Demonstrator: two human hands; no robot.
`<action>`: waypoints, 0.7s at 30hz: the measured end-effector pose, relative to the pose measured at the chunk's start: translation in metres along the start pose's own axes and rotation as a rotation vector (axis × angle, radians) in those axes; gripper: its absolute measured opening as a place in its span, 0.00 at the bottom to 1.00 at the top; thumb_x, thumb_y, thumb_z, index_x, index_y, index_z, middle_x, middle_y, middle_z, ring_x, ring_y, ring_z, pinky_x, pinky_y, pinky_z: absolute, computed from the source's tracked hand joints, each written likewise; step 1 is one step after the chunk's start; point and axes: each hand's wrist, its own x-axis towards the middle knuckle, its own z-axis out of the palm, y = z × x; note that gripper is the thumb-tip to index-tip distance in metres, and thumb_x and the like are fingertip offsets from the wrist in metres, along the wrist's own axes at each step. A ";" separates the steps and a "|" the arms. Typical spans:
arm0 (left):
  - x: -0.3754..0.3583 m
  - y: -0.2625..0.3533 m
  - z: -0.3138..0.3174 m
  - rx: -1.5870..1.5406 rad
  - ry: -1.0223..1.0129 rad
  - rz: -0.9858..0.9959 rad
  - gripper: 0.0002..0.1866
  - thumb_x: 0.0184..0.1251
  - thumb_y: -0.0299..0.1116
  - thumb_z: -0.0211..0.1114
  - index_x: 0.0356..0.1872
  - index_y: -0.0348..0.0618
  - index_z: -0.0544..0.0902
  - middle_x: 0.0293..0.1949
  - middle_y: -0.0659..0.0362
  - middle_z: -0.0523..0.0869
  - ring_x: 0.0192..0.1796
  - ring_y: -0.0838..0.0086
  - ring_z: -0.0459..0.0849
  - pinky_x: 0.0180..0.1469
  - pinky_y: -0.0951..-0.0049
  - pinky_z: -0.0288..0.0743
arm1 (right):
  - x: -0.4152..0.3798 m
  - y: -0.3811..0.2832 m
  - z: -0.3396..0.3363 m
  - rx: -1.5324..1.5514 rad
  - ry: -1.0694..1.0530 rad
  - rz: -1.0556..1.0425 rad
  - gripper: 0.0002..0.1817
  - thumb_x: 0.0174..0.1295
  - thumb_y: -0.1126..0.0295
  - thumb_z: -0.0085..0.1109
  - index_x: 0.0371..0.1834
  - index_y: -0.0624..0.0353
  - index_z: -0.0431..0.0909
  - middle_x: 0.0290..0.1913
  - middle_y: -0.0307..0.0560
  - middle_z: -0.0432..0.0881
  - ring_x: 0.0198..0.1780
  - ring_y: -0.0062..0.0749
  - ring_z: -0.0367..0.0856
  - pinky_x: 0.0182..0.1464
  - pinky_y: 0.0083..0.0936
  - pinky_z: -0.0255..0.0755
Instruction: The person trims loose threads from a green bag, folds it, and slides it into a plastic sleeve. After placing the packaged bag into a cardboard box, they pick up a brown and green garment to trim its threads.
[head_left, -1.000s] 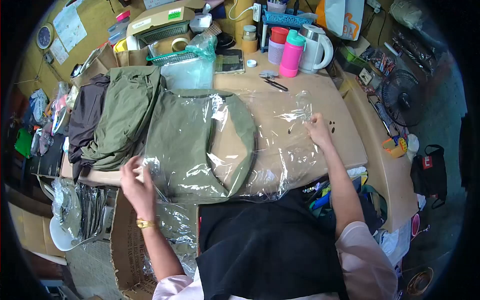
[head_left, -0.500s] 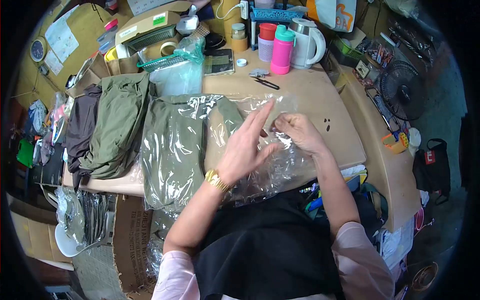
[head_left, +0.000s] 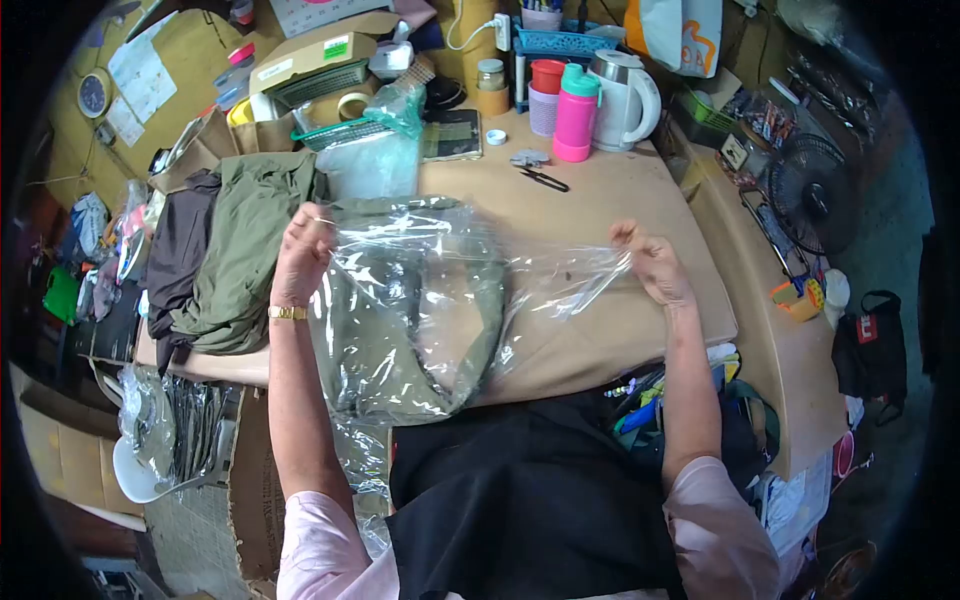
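Observation:
A clear plastic bag (head_left: 560, 285) is stretched across the table between my two hands. My left hand (head_left: 304, 255), with a gold watch on the wrist, pinches the bag at its left side, above the folded green garment. My right hand (head_left: 655, 262) grips the bag's far right end, pulled out over bare tabletop. Inside the bag lies a folded olive-green garment (head_left: 370, 345), its strap-like part curving on the right. Both hands are closed, and the plastic between them is taut and shiny.
More green garments (head_left: 250, 240) and a dark garment (head_left: 180, 250) lie at left. Thread snips (head_left: 545, 179), a pink bottle (head_left: 575, 115) and a kettle (head_left: 622, 100) stand or lie towards the back. A fan (head_left: 808, 190) is at right; a cardboard box (head_left: 255, 500) stands below the table edge.
My hands were close together over the bag's right part. Now the left hand has moved left and the right hand slightly right, drawing the plastic out between them.

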 end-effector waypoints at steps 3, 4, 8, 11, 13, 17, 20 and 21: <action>-0.006 0.009 -0.012 0.548 -0.079 -0.095 0.04 0.69 0.31 0.67 0.37 0.45 0.81 0.31 0.73 0.77 0.31 0.89 0.68 0.35 0.85 0.62 | 0.016 -0.002 0.017 0.540 0.225 -0.195 0.11 0.56 0.65 0.74 0.30 0.55 0.79 0.30 0.32 0.73 0.36 0.15 0.70 0.36 0.12 0.64; -0.005 0.007 -0.018 0.544 -0.089 -0.080 0.05 0.69 0.32 0.68 0.36 0.45 0.81 0.31 0.73 0.77 0.32 0.89 0.69 0.36 0.85 0.62 | 0.020 0.004 0.014 0.601 0.165 -0.192 0.12 0.56 0.63 0.74 0.30 0.55 0.79 0.29 0.33 0.74 0.36 0.15 0.70 0.36 0.14 0.64; 0.008 0.026 -0.027 0.224 -0.191 0.047 0.08 0.70 0.36 0.67 0.36 0.45 0.79 0.32 0.71 0.77 0.36 0.87 0.70 0.42 0.83 0.63 | 0.037 -0.018 0.006 0.271 0.117 0.116 0.13 0.61 0.60 0.72 0.34 0.57 0.80 0.29 0.35 0.77 0.32 0.18 0.70 0.35 0.17 0.62; 0.015 0.046 -0.022 0.131 -0.154 0.097 0.08 0.70 0.36 0.67 0.36 0.45 0.79 0.33 0.69 0.76 0.36 0.84 0.70 0.43 0.81 0.63 | 0.049 -0.035 0.003 0.095 -0.108 -0.101 0.15 0.60 0.58 0.72 0.31 0.56 0.80 0.29 0.34 0.77 0.31 0.18 0.69 0.34 0.15 0.60; 0.018 0.060 -0.022 0.119 -0.079 0.105 0.09 0.69 0.36 0.68 0.36 0.44 0.78 0.35 0.69 0.75 0.36 0.82 0.70 0.44 0.80 0.63 | 0.051 -0.057 0.003 0.093 -0.096 -0.161 0.14 0.60 0.59 0.73 0.30 0.56 0.79 0.29 0.34 0.76 0.30 0.18 0.69 0.34 0.14 0.60; 0.025 0.080 -0.020 0.255 -0.227 0.240 0.09 0.68 0.35 0.68 0.34 0.45 0.77 0.35 0.71 0.74 0.35 0.84 0.67 0.41 0.81 0.61 | 0.054 -0.055 -0.013 0.389 -0.184 -0.321 0.11 0.57 0.66 0.73 0.27 0.57 0.79 0.31 0.37 0.77 0.33 0.19 0.71 0.37 0.14 0.63; 0.025 0.093 -0.023 0.534 -0.168 0.175 0.11 0.67 0.36 0.70 0.32 0.44 0.78 0.32 0.70 0.75 0.36 0.85 0.69 0.41 0.81 0.62 | 0.049 -0.089 -0.007 -0.136 -0.060 -0.236 0.19 0.50 0.56 0.78 0.26 0.54 0.77 0.32 0.38 0.76 0.32 0.21 0.68 0.38 0.18 0.58; 0.023 0.099 -0.016 0.533 -0.170 0.178 0.11 0.67 0.36 0.70 0.32 0.44 0.78 0.32 0.70 0.75 0.36 0.85 0.69 0.41 0.81 0.62 | 0.048 -0.093 -0.007 -0.139 -0.058 -0.238 0.19 0.50 0.56 0.78 0.26 0.54 0.77 0.32 0.38 0.76 0.32 0.21 0.68 0.38 0.18 0.58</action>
